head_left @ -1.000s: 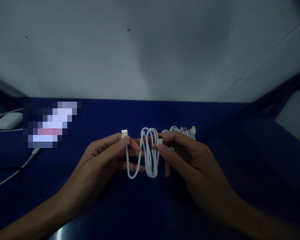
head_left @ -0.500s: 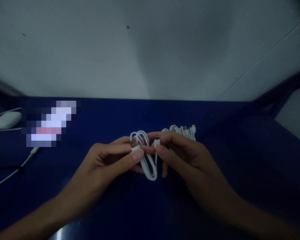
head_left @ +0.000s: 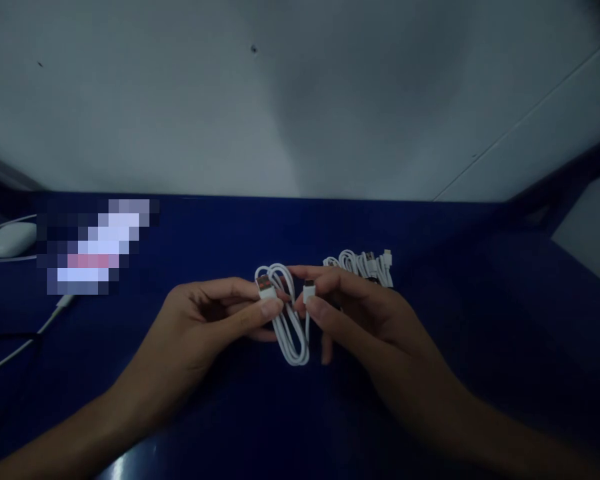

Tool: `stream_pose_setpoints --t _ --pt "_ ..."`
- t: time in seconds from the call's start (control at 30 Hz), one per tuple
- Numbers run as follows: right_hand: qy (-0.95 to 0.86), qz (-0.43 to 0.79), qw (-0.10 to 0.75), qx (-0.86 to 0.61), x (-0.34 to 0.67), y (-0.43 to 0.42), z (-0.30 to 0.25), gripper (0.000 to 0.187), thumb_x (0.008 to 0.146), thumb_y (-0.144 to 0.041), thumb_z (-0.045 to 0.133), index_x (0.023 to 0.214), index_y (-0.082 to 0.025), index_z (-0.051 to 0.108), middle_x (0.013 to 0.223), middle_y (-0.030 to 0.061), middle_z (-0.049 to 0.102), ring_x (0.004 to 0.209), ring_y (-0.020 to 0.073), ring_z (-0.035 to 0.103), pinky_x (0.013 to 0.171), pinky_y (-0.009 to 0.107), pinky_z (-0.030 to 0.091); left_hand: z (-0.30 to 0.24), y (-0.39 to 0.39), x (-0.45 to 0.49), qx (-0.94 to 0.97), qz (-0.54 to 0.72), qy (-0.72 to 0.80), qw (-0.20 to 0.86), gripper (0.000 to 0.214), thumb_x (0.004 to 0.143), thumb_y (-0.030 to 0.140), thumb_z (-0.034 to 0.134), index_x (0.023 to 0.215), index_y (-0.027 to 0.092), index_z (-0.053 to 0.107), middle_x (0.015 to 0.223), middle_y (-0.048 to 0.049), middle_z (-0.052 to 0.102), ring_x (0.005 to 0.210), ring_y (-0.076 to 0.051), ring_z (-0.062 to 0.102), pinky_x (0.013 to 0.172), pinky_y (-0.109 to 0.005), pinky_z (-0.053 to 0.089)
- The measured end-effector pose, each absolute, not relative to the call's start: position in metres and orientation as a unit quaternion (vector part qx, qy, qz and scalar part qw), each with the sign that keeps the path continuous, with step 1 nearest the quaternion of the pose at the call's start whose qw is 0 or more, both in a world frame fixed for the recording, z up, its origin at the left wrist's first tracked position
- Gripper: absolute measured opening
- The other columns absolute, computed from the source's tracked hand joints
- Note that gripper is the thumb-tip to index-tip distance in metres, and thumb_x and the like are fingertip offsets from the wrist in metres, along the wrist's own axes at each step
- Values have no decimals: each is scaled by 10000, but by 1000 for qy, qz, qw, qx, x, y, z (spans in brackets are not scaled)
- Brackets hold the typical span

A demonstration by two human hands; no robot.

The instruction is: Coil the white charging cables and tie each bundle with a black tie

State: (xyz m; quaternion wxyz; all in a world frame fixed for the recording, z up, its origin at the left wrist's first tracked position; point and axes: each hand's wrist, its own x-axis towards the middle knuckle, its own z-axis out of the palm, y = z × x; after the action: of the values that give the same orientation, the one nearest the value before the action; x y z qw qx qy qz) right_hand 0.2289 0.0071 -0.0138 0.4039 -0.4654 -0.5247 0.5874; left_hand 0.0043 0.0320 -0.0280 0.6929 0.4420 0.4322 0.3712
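Note:
A coiled white USB cable (head_left: 291,337) hangs between my two hands above the blue table. My left hand (head_left: 207,327) pinches the coil together with its larger USB plug (head_left: 266,285), whose metal end shows orange inside and points up. Between thumb and fingers, my right hand (head_left: 365,317) grips the small plug (head_left: 309,292) at the cable's other end, its metal tip upward. Just behind my right hand lies a bunch of white cables (head_left: 355,263), partly covered by the fingers.
On the left of the blue table (head_left: 205,233) is a bright, pixelated object (head_left: 105,240) with a white cord (head_left: 35,337) leading to it. A white rounded item (head_left: 10,240) sits farther left. A pale wall (head_left: 180,100) rises behind the table.
Both hands and the coiled cable have shifted slightly left in view. My right fingers have moved a little, showing more of the bunch behind. Both plugs are still held.

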Motion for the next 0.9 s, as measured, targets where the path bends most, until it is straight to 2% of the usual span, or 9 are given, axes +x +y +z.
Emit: stream_pose_setpoints --t 0.1,0.2,0.37,0.53,0.6,0.67,0.8,0.9 --pt "-535 572 400 -476 229 6 -14 231 1082 -428 738 927 -263 788 1462 35 726 966 180 763 728 289 653 -28 31 4 459 354 420 699 205 1017 223 823 1198 287 895 1073 -54 898 875 -191 854 799 -241 695" --pt "-533 569 399 -482 229 6 -14 237 1060 -445 767 897 -281 815 1470 21 715 1095 219 765 751 298 665 -26 31 3 472 334 420 700 189 1043 242 793 1192 287 899 1049 -56 895 863 -188 852 771 -224 680" --pt "-519 587 404 -471 227 8 -14 313 1063 -410 770 789 -260 787 1395 17 756 928 178 777 674 290 644 -22 31 5 484 323 411 702 208 1088 281 722 1183 279 908 1142 -76 881 977 -224 844 857 -272 681" --pt "-512 592 411 -467 227 8 -14 295 1074 -383 764 805 -262 772 1324 3 786 1024 183 778 685 257 620 -22 28 6 483 328 407 702 251 1120 314 665 1238 283 884 1261 -96 839 1138 -269 795 863 -300 674" --pt "-505 600 413 -463 227 8 -14 286 1075 -378 763 815 -258 771 1310 1 790 994 172 775 682 253 612 -21 28 6 490 329 403 699 264 1129 326 645 1236 278 882 1274 -97 822 1110 -254 781 856 -298 672" --pt "-499 606 417 -459 227 8 -14 261 1070 -377 772 838 -257 780 1305 0 791 962 159 771 693 251 611 -18 28 7 505 322 405 690 255 1124 315 653 1185 260 894 1213 -90 821 989 -208 770 824 -267 664" --pt "-511 609 426 -432 226 8 -16 266 1070 -345 776 821 -251 787 1209 -8 805 1009 141 757 840 235 628 -15 31 8 523 295 415 684 227 1115 316 676 1128 252 893 963 -43 791 820 -148 711 738 -202 643" --pt "-514 601 418 -447 226 9 -17 245 1059 -334 789 829 -251 804 1199 -13 806 936 118 741 774 201 617 -17 32 8 523 295 418 681 222 1128 360 661 1223 291 849 936 -17 762 831 -147 707 743 -201 654"
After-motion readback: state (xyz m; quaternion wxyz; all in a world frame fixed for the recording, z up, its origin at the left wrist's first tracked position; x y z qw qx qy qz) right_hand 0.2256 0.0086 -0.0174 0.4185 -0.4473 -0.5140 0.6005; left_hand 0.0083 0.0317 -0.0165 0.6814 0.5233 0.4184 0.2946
